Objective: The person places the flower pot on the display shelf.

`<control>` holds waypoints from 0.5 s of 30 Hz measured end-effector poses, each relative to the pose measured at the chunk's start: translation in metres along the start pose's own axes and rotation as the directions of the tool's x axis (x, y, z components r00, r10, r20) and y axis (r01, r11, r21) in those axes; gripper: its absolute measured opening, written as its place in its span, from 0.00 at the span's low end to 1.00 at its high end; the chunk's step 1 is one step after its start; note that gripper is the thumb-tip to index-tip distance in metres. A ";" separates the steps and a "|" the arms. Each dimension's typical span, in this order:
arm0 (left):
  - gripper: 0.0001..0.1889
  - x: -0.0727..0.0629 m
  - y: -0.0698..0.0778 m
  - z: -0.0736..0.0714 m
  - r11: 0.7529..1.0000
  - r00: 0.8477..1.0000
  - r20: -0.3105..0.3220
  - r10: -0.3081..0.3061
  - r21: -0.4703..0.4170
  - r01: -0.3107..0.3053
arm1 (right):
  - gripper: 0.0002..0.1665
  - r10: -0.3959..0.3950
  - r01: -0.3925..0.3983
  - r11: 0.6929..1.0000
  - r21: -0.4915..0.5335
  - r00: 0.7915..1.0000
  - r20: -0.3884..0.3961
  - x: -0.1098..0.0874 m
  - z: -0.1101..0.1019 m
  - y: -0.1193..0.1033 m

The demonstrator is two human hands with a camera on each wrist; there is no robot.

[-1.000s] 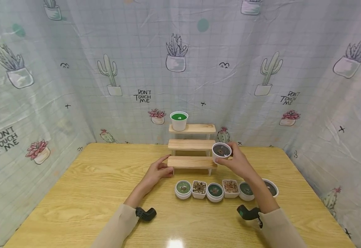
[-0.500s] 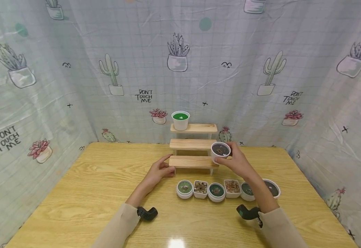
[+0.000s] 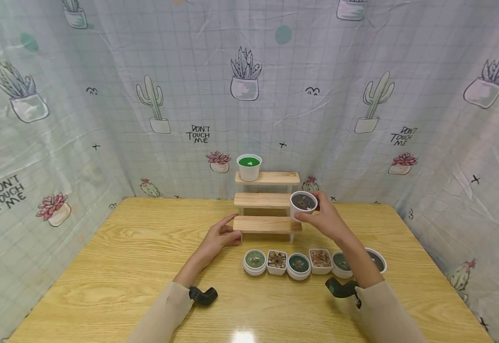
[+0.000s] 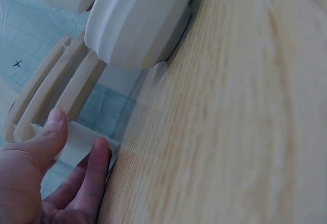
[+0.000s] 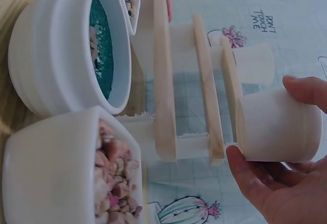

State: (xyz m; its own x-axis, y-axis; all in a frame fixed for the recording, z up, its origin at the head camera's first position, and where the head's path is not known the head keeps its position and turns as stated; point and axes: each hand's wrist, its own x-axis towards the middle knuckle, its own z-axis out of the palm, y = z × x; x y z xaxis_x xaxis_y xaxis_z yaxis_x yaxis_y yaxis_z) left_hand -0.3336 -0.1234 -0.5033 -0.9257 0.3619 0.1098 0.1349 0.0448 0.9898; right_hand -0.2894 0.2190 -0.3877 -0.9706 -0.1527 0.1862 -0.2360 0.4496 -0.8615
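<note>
My right hand (image 3: pixel 330 223) pinches a white round pot (image 3: pixel 302 205) with a dark grey fill between thumb and fingers. It holds the pot upright, in front of the right ends of a three-step wooden stand (image 3: pixel 266 224). In the right wrist view the thumb and fingers lie round the pot's side (image 5: pixel 280 124), close to the steps' ends. My left hand (image 3: pixel 215 242) grips the stand's left end. In the left wrist view the thumb touches the lowest step (image 4: pixel 79 93) and fingers meet the white side panel (image 4: pixel 82 137). A white pot with a green fill (image 3: pixel 249 169) stands on the top step's left.
A row of several small white pots lies before the stand: a light green round one (image 3: pixel 255 261), a pebble-filled square one (image 3: pixel 277 262), a dark green round one (image 3: pixel 298 266), a pink-pebbled square one (image 3: pixel 320 261). My right forearm partly hides those at the right end (image 3: pixel 375 259).
My right hand has lifted the pot slightly and shifted it a little to the left. The left hand keeps its place on the stand.
</note>
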 end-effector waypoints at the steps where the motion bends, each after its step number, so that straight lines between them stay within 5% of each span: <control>1: 0.37 -0.001 0.000 0.000 1.000 1.000 0.001 -0.001 -0.001 0.001 | 0.48 -0.001 0.001 1.000 -0.005 1.000 0.001 -0.001 0.000 -0.001; 15: 0.38 -0.007 0.000 -0.004 1.000 1.000 0.017 -0.005 -0.002 0.005 | 0.45 -0.026 0.026 1.000 0.005 1.000 -0.008 -0.001 0.009 -0.012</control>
State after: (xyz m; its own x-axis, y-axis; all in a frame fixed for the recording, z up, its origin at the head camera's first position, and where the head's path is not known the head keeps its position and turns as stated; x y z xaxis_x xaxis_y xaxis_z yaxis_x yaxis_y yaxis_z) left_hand -0.3282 -0.1294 -0.5039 -0.9203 0.3773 0.1032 0.1294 0.0447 0.9906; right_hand -0.2854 0.2061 -0.3813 -0.9645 -0.1575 0.2118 -0.2606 0.4412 -0.8588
